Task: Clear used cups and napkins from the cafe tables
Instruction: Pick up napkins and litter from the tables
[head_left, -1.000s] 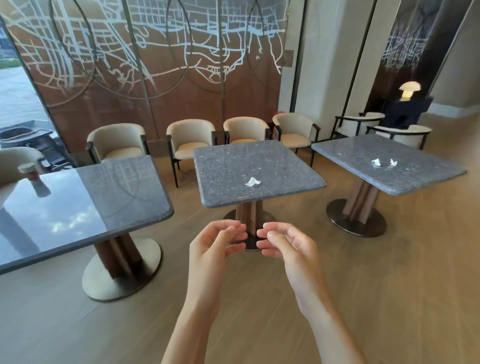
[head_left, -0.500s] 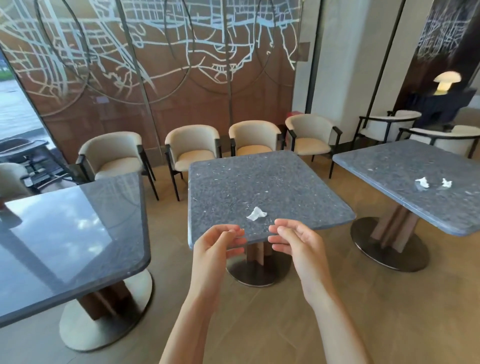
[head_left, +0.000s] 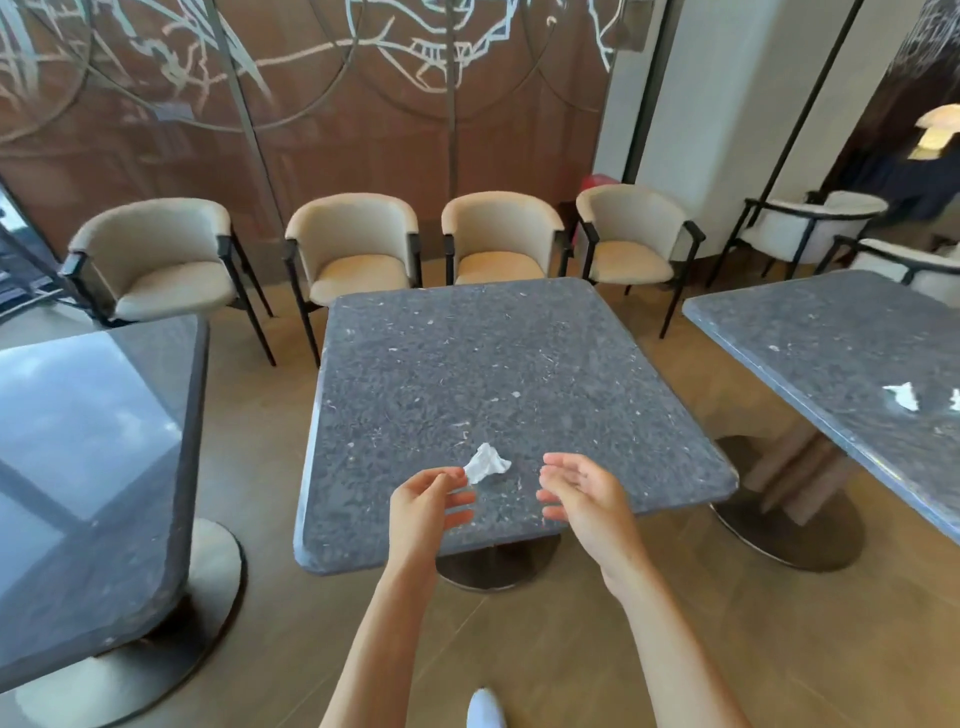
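I see my left hand (head_left: 426, 501) and right hand (head_left: 579, 493) loosely spread, holding nothing, a crumpled napkin (head_left: 485, 462) between them on the tabletop (head_left: 467, 364).

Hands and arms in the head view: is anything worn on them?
Both the left hand and the right hand are bare, with no gloves, rings or watch visible. Both forearms are bare down to the frame edge; no sleeve shows.
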